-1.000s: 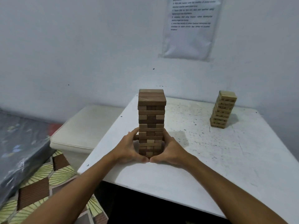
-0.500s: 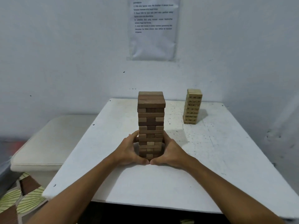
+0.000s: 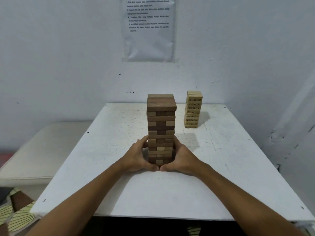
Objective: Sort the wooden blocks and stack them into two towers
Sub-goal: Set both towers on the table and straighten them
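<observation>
A tall tower of dark brown wooden blocks [image 3: 161, 116] stands upright in the middle of the white table [image 3: 221, 167]. My left hand [image 3: 136, 157] cups its lower left side and my right hand [image 3: 184, 159] cups its lower right side, thumbs meeting in front of the base. Both hands curl round the bottom layers. A shorter tower of pale numbered blocks [image 3: 193, 109] stands at the back of the table, right of the dark one, untouched.
A white wall with a printed paper sheet [image 3: 148, 28] rises behind the table. A cream cushioned seat [image 3: 34, 150] sits left of the table. Patterned floor [image 3: 15, 213] shows at the lower left. The table's front edge lies close under my forearms.
The view has swung left to face the table squarely, so the pale tower appears nearer the centre. My hands keep the same hold on the dark tower's base.
</observation>
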Available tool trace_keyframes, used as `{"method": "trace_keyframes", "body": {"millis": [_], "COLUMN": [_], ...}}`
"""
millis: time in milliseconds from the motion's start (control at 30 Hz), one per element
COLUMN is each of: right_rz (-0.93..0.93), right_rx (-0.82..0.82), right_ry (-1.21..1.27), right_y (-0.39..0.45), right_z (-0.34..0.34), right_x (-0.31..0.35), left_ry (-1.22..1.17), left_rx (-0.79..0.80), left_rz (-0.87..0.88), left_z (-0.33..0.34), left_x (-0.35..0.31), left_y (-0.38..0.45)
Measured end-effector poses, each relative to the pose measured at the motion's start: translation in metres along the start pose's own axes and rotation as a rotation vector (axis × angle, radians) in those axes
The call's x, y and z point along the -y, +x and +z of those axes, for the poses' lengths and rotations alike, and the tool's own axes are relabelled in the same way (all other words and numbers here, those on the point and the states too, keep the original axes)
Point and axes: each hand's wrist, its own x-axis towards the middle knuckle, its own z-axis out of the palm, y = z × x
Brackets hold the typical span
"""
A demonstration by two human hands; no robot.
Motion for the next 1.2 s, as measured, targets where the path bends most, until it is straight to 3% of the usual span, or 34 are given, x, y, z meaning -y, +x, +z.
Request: {"method": "trace_keyframes", "body": {"millis": [300, 400, 567, 733, 933, 1200], "right_rz": [0.126, 0.169, 0.132, 0.067, 0.007, -0.029], "right_rx": [0.048, -0.045, -0.352, -0.426, -0.502, -0.476], "right_ry": [-0.053, 0.151, 0.468, 0.608, 0.691, 0.679], "right_y": [-0.019, -0.029, -0.025, -0.011, -0.010, -0.007], "right_z": [-0.011, -0.014, 0.015, 0.051, 0.065, 0.066], "right_x": [-0.004, -0.004, 0.012, 0.027, 0.038, 0.034], "left_ry": [0.105, -0.066, -0.468, -0.810, -0.847, -0.805], "left_rx": [0.114, 0.008, -0.189, -0.273, -0.424, -0.432], "left_rz": [-0.061, -0.082, -0.163, -0.196, -0.138, -0.091], "left_z": [-0.015, -0.021, 0.000, 0.046, 0.061, 0.065], "left_x": [-0.002, 0.004, -0.012, -0.030, -0.057, -0.055], "left_y": [-0.028, -0.044, -0.045, -0.030, -0.025, -0.022]}}
